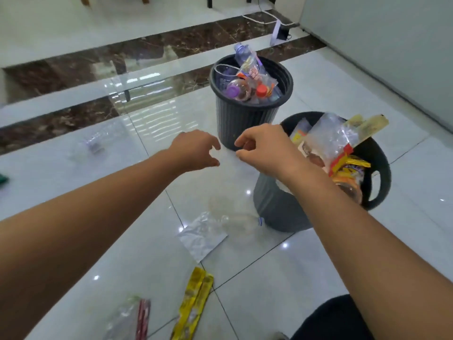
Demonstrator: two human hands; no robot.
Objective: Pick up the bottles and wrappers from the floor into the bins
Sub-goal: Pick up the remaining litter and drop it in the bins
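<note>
Between pickups: left hand (196,150) and right hand (259,148) empty, fingers loosely curled, hovering. Clear bottle (241,220), silver wrapper (202,238), yellow wrapper (193,307) on floor beside wrapper bin (377,182). Next, likely: reach down, grasp bottle, drop in bottle bin (245,119).

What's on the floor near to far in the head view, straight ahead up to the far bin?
Yellow wrapper → silver foil wrapper → clear bottle lying beside the near bin → far bin full of bottles. Both hands, left and right, hover empty above this line.
</note>
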